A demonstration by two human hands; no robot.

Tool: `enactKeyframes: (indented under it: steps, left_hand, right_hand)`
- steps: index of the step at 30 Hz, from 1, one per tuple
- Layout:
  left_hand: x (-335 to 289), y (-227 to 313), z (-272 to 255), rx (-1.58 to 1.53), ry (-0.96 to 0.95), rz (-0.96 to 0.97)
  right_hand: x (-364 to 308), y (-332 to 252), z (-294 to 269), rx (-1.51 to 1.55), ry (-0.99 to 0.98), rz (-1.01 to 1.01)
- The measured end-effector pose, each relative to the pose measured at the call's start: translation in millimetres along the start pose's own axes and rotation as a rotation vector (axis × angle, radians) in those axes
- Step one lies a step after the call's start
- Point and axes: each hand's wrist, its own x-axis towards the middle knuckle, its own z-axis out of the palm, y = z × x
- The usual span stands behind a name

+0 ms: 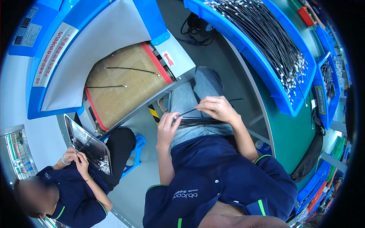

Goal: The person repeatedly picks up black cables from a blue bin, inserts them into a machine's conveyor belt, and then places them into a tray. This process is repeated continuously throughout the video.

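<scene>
Just to twelve o'clock of the black bundle point(199, 122), a slim cable point(188, 112) is pinched in the fingers of the left hand point(166, 128) and right hand point(220, 109), being presumably light, springy and best held by its sheath.

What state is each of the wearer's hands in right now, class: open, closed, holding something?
Left hand: closed, pinching a black cable.
Right hand: closed, pinching the same cable farther along.
</scene>
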Motion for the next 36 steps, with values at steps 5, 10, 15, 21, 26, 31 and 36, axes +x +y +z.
enactKeyframes:
  steps: [5, 10, 15, 21, 26, 31, 36]
  left_hand:
    - [0.3, -0.3, -1.9, -0.005, 0.041, 0.080]
    - [2.4, 3.6, -2.4, -0.016, 0.063, 0.104]
    - [5.8, 3.9, -2.9, 0.002, 0.060, 0.161]
    - [10.8, 6.4, -6.5, 0.015, 0.084, 0.175]
    - [9.3, 8.7, -6.3, -0.007, 0.091, 0.145]
    - [10.0, 10.2, -8.4, -0.033, 0.040, 0.108]
    - [10.6, 9.5, -9.7, -0.003, 0.002, 0.094]
  right_hand:
    - [0.6, 0.0, 0.6, 0.022, 0.009, -0.011]
    - [1.2, -1.6, 1.0, 0.074, 0.030, -0.007]
    - [1.4, -1.2, 3.0, 0.118, 0.047, -0.004]
    - [-0.1, -0.5, 6.1, 0.186, 0.061, 0.020]
    - [1.4, -3.0, 2.3, 0.212, 0.056, 0.036]
    - [-1.3, 1.3, 3.7, 0.224, 0.048, 0.038]
    - [-1.7, -0.9, 2.1, 0.223, -0.001, 0.098]
